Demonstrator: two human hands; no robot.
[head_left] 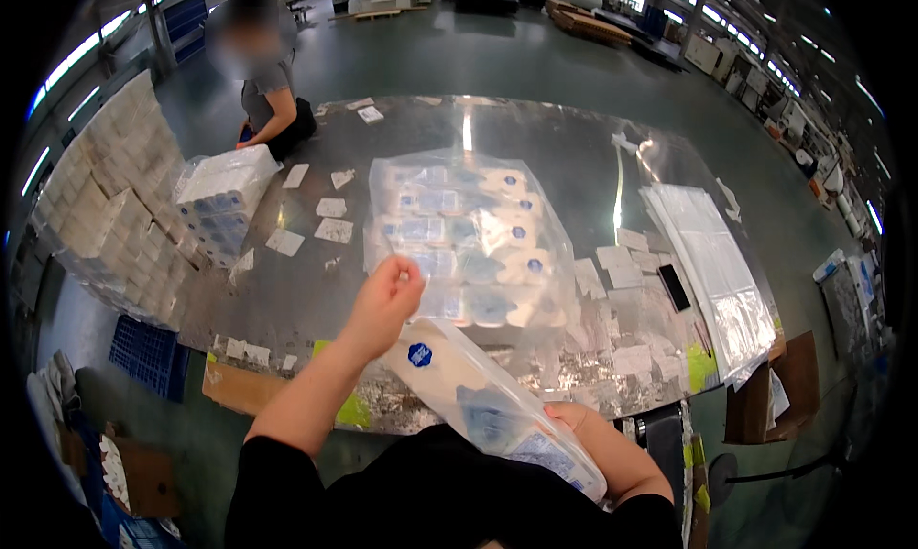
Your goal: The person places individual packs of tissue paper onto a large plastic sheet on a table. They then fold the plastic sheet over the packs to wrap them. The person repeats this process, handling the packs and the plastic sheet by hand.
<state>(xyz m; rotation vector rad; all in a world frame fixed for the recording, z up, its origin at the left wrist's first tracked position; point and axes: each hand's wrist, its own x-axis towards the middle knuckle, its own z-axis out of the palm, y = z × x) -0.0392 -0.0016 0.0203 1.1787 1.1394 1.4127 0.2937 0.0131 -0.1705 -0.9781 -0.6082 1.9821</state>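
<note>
A long, soft pack in clear wrap with white, beige and blue print (483,406) slants across the front of my body, below the table's edge. My right hand (571,415) grips it near its lower right end. Above its other end is my left hand (390,296), fingers pinched together; what they hold, if anything, is hidden. Just beyond the left hand, a large clear plastic bag (550,200) lies on the metal table (335,181). Several similar packs (449,233) sit in rows inside it.
Flat plastic bags (712,272) and a dark phone (673,288) lie at right among paper scraps (626,267). At left stand a bagged bundle (225,200) and a tall stack of packs (115,205). Another person (273,99) is at the far left edge. A cardboard box (798,386) stands lower right.
</note>
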